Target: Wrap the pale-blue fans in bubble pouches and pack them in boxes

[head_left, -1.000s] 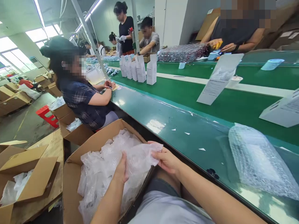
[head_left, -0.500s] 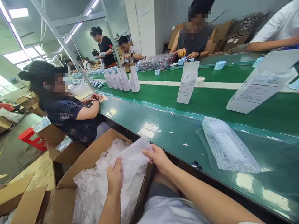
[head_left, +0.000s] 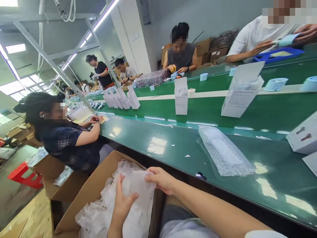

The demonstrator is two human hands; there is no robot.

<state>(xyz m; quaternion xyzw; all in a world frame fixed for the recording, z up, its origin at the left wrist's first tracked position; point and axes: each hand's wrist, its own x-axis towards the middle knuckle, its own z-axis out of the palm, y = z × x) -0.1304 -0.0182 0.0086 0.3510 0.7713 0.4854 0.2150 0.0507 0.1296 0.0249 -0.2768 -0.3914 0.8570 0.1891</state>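
My right hand (head_left: 162, 180) pinches the upper right corner of a bubble wrap bag (head_left: 141, 185), which hangs over an open cardboard box (head_left: 70, 195). My left hand (head_left: 123, 201) is open, thumb and fingers spread, in front of the bag's left side; whether it touches the plastic I cannot tell. Many more clear bubble wrap bags (head_left: 95, 211) fill the box in a loose heap. On the green table to the right lies a bubble-wrapped packet (head_left: 225, 152) with something pale inside.
White cartons with raised flaps (head_left: 181, 100) (head_left: 241, 96) stand on the green conveyor belt (head_left: 158, 107). More white boxes (head_left: 303, 134) are at the right edge. A co-worker in a plaid shirt (head_left: 66, 132) sits at my left; others work across the belt. Light blue cups (head_left: 274, 84) line the belt's far side.
My left hand has let go of the bubble wrap bag and spread its fingers. The bag has dropped lower in my right hand. The view has turned right, showing more boxes.
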